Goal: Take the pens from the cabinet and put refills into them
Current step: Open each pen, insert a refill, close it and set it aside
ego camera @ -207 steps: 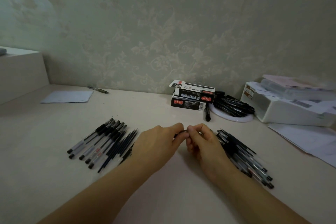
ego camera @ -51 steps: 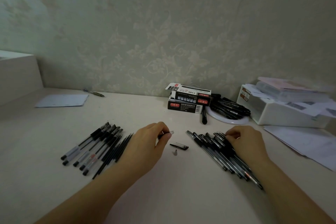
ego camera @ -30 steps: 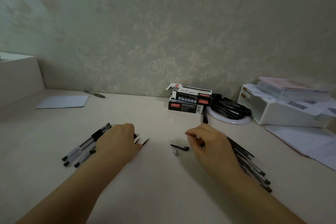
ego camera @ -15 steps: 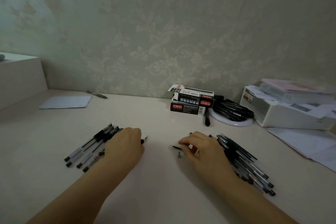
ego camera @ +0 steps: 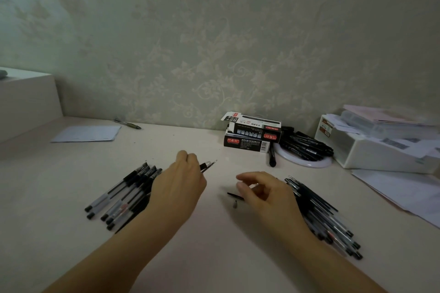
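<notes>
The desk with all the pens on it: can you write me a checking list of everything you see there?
Surface: pale desk top, plain and smooth, against a flowery wall.
Job's things: a row of pens on the left; a pile of pens on the right; a black cap and a small tip piece loose in the middle.
Clutter: two stacked refill boxes, black pens on a white round plate, a white box with papers, a paper sheet, one lone pen.
Grippers: left hand holds a pen with its tip poking out; right hand is loosely curled over the cap, holding nothing clear.
Cables: nothing seen.
Surroundings: a white ledge at far left.
</notes>
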The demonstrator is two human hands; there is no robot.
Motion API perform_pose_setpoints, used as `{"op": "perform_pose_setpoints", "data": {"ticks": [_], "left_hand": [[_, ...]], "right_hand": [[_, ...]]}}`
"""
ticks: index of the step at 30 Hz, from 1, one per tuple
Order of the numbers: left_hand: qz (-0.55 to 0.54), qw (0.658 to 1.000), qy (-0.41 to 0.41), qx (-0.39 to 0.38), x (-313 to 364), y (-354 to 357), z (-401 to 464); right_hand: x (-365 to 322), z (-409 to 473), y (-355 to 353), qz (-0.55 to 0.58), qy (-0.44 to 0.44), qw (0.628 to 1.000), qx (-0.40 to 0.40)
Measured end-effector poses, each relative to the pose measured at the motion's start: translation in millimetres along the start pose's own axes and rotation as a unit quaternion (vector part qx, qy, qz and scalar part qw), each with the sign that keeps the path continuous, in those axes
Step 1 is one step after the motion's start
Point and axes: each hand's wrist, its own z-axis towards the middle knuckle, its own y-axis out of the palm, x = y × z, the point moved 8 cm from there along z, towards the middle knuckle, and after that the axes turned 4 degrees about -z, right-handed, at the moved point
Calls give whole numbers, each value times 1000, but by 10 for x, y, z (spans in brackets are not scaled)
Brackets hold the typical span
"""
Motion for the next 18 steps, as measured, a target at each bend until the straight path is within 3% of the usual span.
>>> {"op": "perform_pose_setpoints", "data": {"ticks": [5, 9, 13, 18], "left_hand": [[-148, 986, 69, 26, 162, -133, -54], [-261, 955, 140, -19, 446, -89, -211], [-285, 945, 155, -32, 479, -12, -245], [-286, 943, 150, -79, 385, 98, -208]], "right_hand": [[73, -7, 125, 185, 94, 977, -57], [50, -43, 203, 276, 105, 951, -92], [109, -32, 161, 287, 120, 948, -61], [268, 69, -157, 277, 133, 948, 79]]}}
